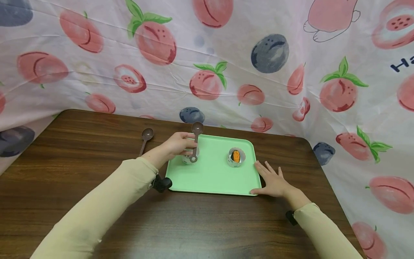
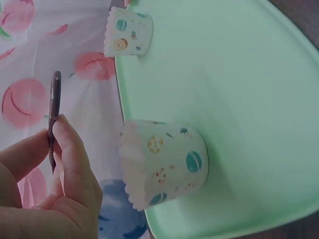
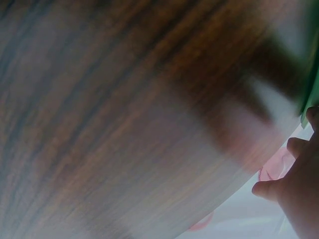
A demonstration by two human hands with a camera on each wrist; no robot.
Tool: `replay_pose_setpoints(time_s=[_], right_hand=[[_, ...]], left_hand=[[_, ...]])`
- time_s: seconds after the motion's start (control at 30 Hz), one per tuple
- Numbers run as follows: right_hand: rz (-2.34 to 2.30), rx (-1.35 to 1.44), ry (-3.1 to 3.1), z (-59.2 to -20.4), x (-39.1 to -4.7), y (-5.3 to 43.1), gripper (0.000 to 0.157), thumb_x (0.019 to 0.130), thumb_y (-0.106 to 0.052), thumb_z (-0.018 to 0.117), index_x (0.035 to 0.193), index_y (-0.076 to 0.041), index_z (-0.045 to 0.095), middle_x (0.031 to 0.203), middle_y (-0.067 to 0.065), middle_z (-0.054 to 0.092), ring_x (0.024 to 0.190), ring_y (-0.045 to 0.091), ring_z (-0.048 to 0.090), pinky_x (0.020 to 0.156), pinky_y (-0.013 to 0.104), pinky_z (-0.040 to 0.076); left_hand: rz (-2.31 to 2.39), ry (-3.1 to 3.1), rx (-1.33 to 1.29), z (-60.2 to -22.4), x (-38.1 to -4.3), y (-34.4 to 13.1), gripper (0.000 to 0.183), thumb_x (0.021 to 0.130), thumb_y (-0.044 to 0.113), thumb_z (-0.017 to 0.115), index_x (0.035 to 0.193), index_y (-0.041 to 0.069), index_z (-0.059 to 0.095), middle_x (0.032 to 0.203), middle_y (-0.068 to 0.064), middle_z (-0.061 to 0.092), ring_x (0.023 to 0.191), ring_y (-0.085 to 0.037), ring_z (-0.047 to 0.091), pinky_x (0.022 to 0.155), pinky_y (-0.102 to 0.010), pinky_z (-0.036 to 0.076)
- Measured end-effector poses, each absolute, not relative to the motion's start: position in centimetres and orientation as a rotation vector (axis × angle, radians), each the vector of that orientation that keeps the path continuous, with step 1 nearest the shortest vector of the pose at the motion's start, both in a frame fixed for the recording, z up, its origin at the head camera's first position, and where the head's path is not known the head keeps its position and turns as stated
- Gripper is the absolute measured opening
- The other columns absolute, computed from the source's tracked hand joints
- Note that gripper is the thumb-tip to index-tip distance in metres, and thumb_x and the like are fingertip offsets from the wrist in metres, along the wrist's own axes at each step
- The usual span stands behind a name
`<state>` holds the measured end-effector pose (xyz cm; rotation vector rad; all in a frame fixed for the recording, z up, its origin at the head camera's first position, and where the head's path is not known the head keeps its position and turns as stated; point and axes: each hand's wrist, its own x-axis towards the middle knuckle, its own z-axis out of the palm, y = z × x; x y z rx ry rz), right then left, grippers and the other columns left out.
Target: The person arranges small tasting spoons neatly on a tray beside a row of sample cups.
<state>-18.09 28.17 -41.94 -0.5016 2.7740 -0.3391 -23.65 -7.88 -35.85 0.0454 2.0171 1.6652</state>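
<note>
My left hand (image 1: 179, 144) pinches a dark brown measuring spoon (image 1: 196, 140) by its handle, above the left part of a green tray (image 1: 213, 180). The spoon's bowl points away from me. Just beneath it stands a patterned paper baking cup (image 2: 169, 164), partly hidden by hand and spoon in the head view. A second paper cup (image 1: 236, 163) is at the tray's right side, with an orange and dark piece (image 1: 236, 156) in it. With fingers spread, my right hand (image 1: 273, 181) touches the tray's right edge and near right corner.
Another brown measuring spoon (image 1: 147, 134) lies on the wooden table (image 1: 207, 223) left of the tray, its handle end hidden behind my left arm. A fruit-print cloth (image 1: 226, 46) hangs along the table's back and right side.
</note>
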Motion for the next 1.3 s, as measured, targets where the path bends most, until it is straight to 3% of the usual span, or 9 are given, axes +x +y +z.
replay_pose_setpoints(time_s=[0.47,0.97,1.3], right_hand=[[-0.329,-0.513,2.771,-42.1,-18.3,28.3,0.107,0.074,-0.062,0.067,0.151,-0.009,0.016,0.157,0.012,0.014,0.143,0.04,0.007,0.105,0.075,0.0],[-0.336,-0.514,2.769,-42.0,-18.2,28.4,0.107,0.073,-0.062,0.067,0.151,-0.009,0.016,0.157,0.013,0.015,0.143,0.04,0.006,0.105,0.075,-0.001],[-0.319,-0.516,2.78,-42.0,-18.0,28.4,0.106,0.073,-0.06,0.069,0.15,-0.008,0.017,0.157,0.013,0.016,0.143,0.04,0.008,0.105,0.075,0.002]], left_hand=[[1.675,1.998,0.073,-36.2,-23.3,-5.0,0.048,0.097,0.007,0.047,0.142,-0.004,0.033,0.135,-0.024,0.045,0.124,-0.033,0.049,0.09,-0.029,0.055],[1.671,1.992,0.099,-37.9,-22.7,-2.7,0.041,0.095,0.004,0.049,0.133,-0.009,0.042,0.125,-0.025,0.051,0.111,-0.032,0.058,0.079,-0.027,0.058],[1.703,1.988,0.058,-39.1,-22.2,-1.7,0.036,0.092,-0.002,0.052,0.126,-0.011,0.046,0.111,-0.019,0.056,0.097,-0.023,0.062,0.076,-0.028,0.059]])
